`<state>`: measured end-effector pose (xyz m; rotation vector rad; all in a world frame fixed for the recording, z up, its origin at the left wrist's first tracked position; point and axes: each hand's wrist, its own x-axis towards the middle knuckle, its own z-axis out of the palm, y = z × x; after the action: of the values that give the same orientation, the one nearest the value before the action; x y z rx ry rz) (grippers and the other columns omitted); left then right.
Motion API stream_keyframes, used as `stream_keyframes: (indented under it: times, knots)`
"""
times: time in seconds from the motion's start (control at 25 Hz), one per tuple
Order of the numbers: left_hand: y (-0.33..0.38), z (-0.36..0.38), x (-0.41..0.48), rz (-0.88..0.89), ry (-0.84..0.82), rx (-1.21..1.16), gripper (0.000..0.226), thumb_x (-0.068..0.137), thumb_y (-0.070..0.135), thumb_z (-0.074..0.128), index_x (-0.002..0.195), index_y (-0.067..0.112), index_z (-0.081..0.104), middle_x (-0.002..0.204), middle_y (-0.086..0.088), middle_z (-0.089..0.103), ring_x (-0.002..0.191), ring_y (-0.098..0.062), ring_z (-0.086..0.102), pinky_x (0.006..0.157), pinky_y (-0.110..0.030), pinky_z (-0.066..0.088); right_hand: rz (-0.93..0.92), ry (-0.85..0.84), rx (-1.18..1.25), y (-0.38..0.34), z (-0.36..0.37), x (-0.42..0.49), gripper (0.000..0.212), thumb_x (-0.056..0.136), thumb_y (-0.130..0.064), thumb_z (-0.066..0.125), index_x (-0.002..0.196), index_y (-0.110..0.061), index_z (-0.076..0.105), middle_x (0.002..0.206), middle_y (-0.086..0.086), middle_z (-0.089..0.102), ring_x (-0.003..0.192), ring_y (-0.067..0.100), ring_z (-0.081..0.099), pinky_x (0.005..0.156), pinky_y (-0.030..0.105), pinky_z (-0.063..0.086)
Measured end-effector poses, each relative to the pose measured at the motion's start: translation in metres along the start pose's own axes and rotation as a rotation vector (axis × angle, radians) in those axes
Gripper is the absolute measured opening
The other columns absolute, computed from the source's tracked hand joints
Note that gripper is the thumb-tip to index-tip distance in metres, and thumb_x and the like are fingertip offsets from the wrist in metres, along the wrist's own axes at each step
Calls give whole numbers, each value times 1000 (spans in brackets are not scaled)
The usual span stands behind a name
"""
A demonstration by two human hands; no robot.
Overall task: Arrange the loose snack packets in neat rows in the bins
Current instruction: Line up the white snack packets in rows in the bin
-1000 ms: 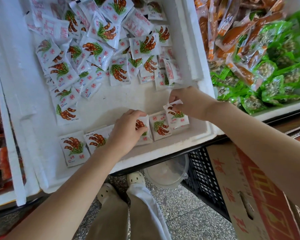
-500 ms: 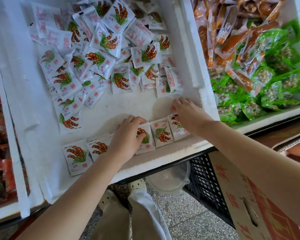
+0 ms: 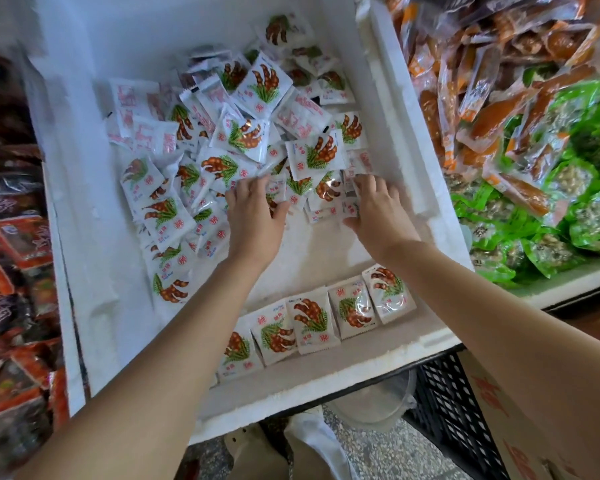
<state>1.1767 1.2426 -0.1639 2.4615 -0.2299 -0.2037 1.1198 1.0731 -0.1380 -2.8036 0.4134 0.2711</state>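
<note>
A white foam bin (image 3: 84,237) holds a loose heap of white snack packets (image 3: 219,147) printed with brown pods and green leaves. Along its near wall several of the same packets lie in a row (image 3: 312,317), slightly overlapping. My left hand (image 3: 253,220) is at the heap's near edge, thumb and curled fingers closing round a packet. A little to the right, next to the bin's right wall, my right hand (image 3: 378,213) curls over the heap with a small packet (image 3: 350,206) between fingers and thumb. Both forearms cross above the row.
A second foam bin on the right holds orange packets (image 3: 492,109) and green packets (image 3: 568,216). Red and dark packets (image 3: 11,271) fill a bin on the left. Below the bins are a black crate (image 3: 444,403), a cardboard box (image 3: 499,420) and my legs on a speckled floor.
Both hands left the row at the near wall and moved away from me into the loose heap. The camera view shifted down and closer.
</note>
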Motion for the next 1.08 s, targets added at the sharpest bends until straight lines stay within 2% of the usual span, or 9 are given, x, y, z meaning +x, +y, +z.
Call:
stream_keyframes:
  times: [0.16,0.32,0.48,0.56,0.64,0.76,0.88,0.96,1.08]
  knots:
    - [10,7,-5,-114,117,-80,62,84,13,74,136,4,41,137,-21,35,125,-35,35,102,-38,34,-34,51,94,7,-6,-8,44,89,5,44,131,-6,36,128,15,45,115,31,47,96,38,43]
    - [12,5,-19,-263,146,-285,85,76,-6,76,145,6,27,136,-19,34,119,-26,45,88,-11,30,-77,91,195,8,-24,-16,42,86,5,50,126,-3,41,127,16,49,112,31,51,90,36,43]
    - [4,7,-25,-457,190,-487,66,80,1,74,136,3,38,112,-8,53,98,-22,60,80,-19,49,-127,161,300,-8,-35,-23,39,86,1,53,124,-1,44,127,12,55,114,28,53,91,21,38]
    - [6,10,-22,-493,155,-500,56,77,26,78,119,2,51,101,-6,63,92,-21,64,70,-20,52,-71,194,413,-16,-36,-25,38,87,0,52,124,0,44,126,9,56,112,24,54,81,12,33]
    - [12,15,-17,-510,86,-355,69,68,51,76,113,4,55,106,-8,66,99,-26,64,79,-34,54,24,191,533,-20,-36,-25,38,86,0,53,124,-2,45,121,6,56,108,21,54,78,16,37]
    - [20,21,-15,-480,18,-252,57,78,34,78,121,5,52,119,-10,63,112,-30,59,93,-42,49,148,161,644,-18,-32,-27,36,87,-2,54,122,-7,48,107,0,54,99,17,54,74,22,44]
    - [23,10,-29,-401,-64,-483,34,88,17,70,117,7,56,105,-2,64,98,-18,61,77,-23,50,250,126,818,-17,-32,-32,32,88,-4,55,118,-12,49,98,-4,54,91,16,58,66,17,47]
    - [27,-6,-44,-374,-148,-575,22,96,21,58,115,11,54,96,4,61,84,-7,59,69,-16,46,303,76,1031,-20,-38,-36,30,88,-1,57,115,-12,49,92,-5,56,89,14,61,71,19,53]
    - [35,-30,-67,-412,-304,-752,32,104,40,35,121,19,51,108,9,58,96,0,54,89,-22,42,287,-98,1329,-36,-43,-45,25,88,4,57,108,-9,49,97,3,58,92,14,63,78,22,56]
